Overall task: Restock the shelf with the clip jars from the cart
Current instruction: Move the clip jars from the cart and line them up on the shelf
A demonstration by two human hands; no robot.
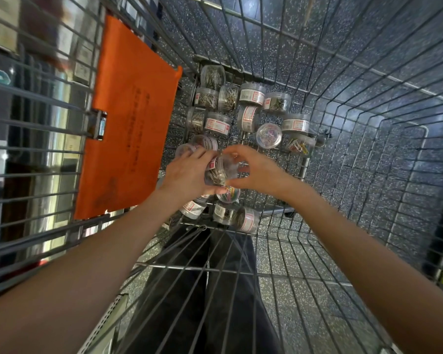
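**Clip jars in the cart, both hands on one**

Clip jars point(243, 116) lie scattered on the wire floor of the cart point(343, 139) in the head view, most of them clustered toward its far edge, some upright and some on their sides. A few more lie along the near edge, just under the wrists.

Between the two groups, the left hand point(189, 172) and the right hand point(256, 169) meet around one clear jar of silver clips point(219, 172). The left hand's fingers curl round its left side; the right hand's thumb and fingers pinch it from the right. The jar is tilted, its red-and-white label facing up-left.

An orange flap point(128, 118) stands against the cart's left wall. Speckled dark flooring point(304, 264) shows through the mesh, and dark trousers point(202, 290) show below the near wall.
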